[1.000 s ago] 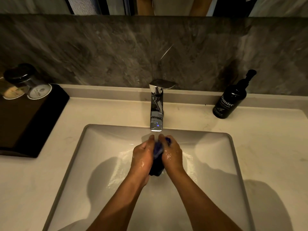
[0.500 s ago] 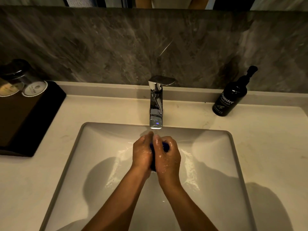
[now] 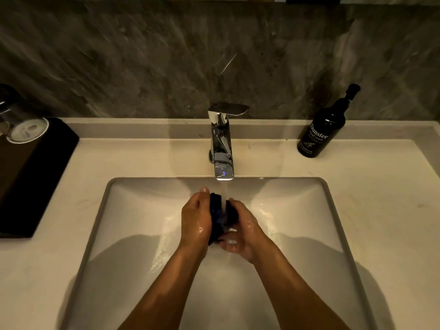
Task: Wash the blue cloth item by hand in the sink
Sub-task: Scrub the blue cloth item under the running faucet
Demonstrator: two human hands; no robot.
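blue cloth (image 3: 222, 211) bunched between both hands, under running tap (image 3: 222, 148)

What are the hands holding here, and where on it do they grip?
Both hands hold the bunched blue cloth under the tap stream: left hand on its left side, right hand on its right side and lower end.

2 hands (image 3: 196, 219), 1 cloth (image 3: 220, 211), 1 bottle (image 3: 321, 129)

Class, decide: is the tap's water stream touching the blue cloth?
Touching. The head view shows the water stream landing on the blue cloth held between both hands.
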